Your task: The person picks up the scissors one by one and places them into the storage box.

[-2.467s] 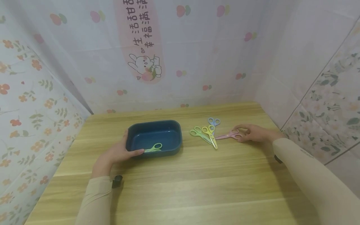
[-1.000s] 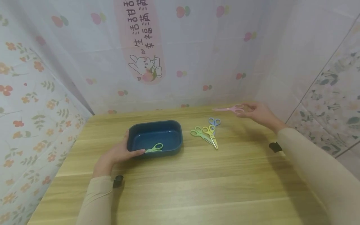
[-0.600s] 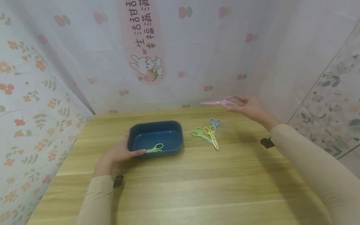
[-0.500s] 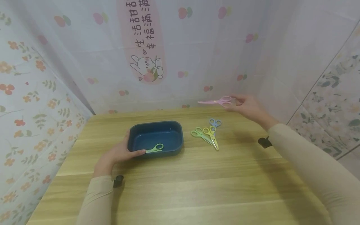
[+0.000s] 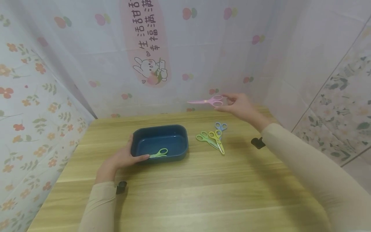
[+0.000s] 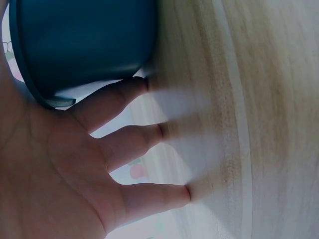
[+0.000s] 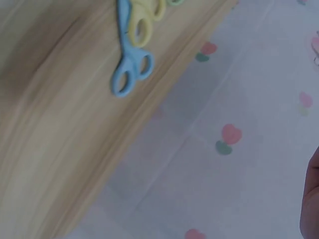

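Pink scissors [image 5: 206, 101] are in the air above the table's back edge, blades pointing left. My right hand [image 5: 242, 104] pinches them by the handle loops; only a sliver of that hand [image 7: 311, 199] shows in the right wrist view. At the left stands a deep dark blue box [image 5: 185, 146]. My left hand [image 5: 120, 159] holds its front left corner, thumb along the front rim. In the left wrist view, fingertips of the left hand [image 6: 55, 164] touch the table beside the box wall [image 6: 89, 40]. Green scissors [image 5: 163, 151] lie inside the box, blades partly hidden by the rim.
Right of the box, light green scissors [image 5: 204, 136], yellow scissors [image 5: 217, 138] and blue scissors [image 5: 221, 125] overlap on the wooden table [image 5: 185, 193]. A printed curtain [image 5: 197, 58] hangs behind the table's back edge, with patterned sheets at both sides.
My right hand has lifted the pink scissors off the table beside the other scissors, then carried them up and left towards the box. The left hand and the box have stayed in place.
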`<state>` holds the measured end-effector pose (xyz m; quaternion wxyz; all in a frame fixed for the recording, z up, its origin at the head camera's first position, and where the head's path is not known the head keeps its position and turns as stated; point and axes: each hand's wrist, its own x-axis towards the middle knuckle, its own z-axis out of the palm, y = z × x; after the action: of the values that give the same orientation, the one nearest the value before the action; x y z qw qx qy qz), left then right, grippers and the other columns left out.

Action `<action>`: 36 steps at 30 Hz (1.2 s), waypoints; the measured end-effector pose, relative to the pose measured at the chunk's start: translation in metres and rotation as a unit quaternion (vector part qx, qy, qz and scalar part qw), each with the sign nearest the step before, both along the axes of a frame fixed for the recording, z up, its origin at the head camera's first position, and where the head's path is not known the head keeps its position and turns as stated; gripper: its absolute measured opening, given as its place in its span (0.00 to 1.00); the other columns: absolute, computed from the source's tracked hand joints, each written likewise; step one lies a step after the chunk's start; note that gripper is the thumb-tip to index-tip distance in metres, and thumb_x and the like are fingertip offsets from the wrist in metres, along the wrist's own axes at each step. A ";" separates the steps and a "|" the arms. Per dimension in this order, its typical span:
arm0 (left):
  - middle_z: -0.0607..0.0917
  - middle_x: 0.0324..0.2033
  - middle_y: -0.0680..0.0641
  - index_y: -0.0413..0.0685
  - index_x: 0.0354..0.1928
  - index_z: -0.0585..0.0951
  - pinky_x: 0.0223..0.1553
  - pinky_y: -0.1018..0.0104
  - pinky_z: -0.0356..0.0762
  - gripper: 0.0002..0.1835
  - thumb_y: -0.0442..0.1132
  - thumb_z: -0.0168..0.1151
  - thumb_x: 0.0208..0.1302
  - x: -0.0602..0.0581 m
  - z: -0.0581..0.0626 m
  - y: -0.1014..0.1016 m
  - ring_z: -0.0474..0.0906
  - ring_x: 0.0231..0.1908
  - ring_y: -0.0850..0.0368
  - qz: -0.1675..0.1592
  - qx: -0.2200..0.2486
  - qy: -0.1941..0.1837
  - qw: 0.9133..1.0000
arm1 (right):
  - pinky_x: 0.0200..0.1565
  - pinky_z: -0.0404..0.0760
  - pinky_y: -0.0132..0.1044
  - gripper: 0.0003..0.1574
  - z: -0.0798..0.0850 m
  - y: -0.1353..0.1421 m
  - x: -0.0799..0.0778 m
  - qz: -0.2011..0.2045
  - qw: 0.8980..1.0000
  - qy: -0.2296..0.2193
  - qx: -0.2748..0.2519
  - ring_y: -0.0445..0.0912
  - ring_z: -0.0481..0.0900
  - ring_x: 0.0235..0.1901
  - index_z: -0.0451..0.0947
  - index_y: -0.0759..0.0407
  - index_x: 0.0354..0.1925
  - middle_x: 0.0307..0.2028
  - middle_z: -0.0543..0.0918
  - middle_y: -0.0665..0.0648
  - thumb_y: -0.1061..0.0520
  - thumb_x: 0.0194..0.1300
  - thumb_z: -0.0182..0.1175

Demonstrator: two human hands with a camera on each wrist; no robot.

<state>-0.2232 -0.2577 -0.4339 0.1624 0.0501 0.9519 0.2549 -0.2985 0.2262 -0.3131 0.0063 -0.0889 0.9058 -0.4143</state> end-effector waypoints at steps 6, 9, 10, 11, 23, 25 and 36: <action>0.50 0.81 0.22 0.42 0.84 0.25 0.74 0.30 0.66 0.78 0.79 0.65 0.59 0.000 0.000 0.001 0.59 0.78 0.22 -0.001 0.001 0.001 1.000 | 0.22 0.63 0.35 0.51 0.000 -0.023 -0.006 0.032 0.999 0.024 -0.024 0.44 0.60 0.21 0.73 0.45 0.76 0.26 0.68 0.49 0.38 0.59 0.80; 0.50 0.81 0.23 0.43 0.84 0.25 0.74 0.30 0.66 0.78 0.79 0.65 0.59 -0.001 0.000 0.001 0.60 0.78 0.22 0.000 0.001 0.002 1.000 | 0.23 0.63 0.34 0.52 0.001 -0.034 -0.007 0.045 0.998 0.027 -0.022 0.43 0.61 0.23 0.73 0.47 0.77 0.23 0.71 0.47 0.39 0.59 0.80; 0.50 0.81 0.23 0.44 0.84 0.25 0.74 0.30 0.67 0.78 0.79 0.65 0.59 -0.001 0.001 0.001 0.60 0.78 0.22 -0.001 0.001 0.002 1.000 | 0.28 0.68 0.34 0.52 0.002 -0.038 -0.007 0.048 0.998 0.025 -0.021 0.44 0.70 0.27 0.72 0.48 0.77 0.30 0.81 0.49 0.39 0.59 0.80; 0.50 0.81 0.23 0.44 0.84 0.24 0.74 0.30 0.66 0.78 0.79 0.65 0.59 -0.001 0.001 0.001 0.60 0.78 0.22 0.000 0.001 0.002 1.000 | 0.29 0.68 0.35 0.52 0.002 -0.043 -0.007 0.050 0.998 0.023 -0.020 0.46 0.70 0.29 0.73 0.49 0.76 0.31 0.80 0.50 0.39 0.59 0.80; 0.49 0.82 0.22 0.42 0.84 0.25 0.75 0.29 0.64 0.78 0.79 0.65 0.59 0.000 0.003 0.001 0.57 0.78 0.21 0.001 0.002 0.002 1.000 | 0.25 0.62 0.32 0.52 -0.009 -0.102 -0.005 0.082 0.997 0.006 -0.004 0.42 0.59 0.23 0.76 0.51 0.74 0.24 0.63 0.45 0.39 0.56 0.81; 0.49 0.82 0.22 0.42 0.84 0.26 0.75 0.29 0.64 0.78 0.79 0.65 0.59 0.000 0.003 0.001 0.57 0.78 0.21 0.000 0.003 0.003 1.000 | 0.23 0.61 0.33 0.50 -0.012 -0.113 -0.005 0.091 0.996 0.000 -0.007 0.42 0.58 0.21 0.77 0.51 0.72 0.23 0.63 0.46 0.40 0.55 0.82; 0.50 0.81 0.22 0.40 0.84 0.26 0.75 0.29 0.65 0.78 0.78 0.66 0.59 0.000 0.003 0.001 0.58 0.78 0.21 -0.003 0.008 0.004 1.000 | 0.23 0.61 0.33 0.40 -0.028 -0.168 0.000 0.125 0.991 0.013 0.044 0.41 0.61 0.18 0.83 0.56 0.65 0.22 0.67 0.47 0.43 0.59 0.80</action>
<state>-0.2234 -0.2572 -0.4311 0.1585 0.0551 0.9505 0.2616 -0.2984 0.0578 -0.3408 0.0505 -0.2064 0.9050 -0.3685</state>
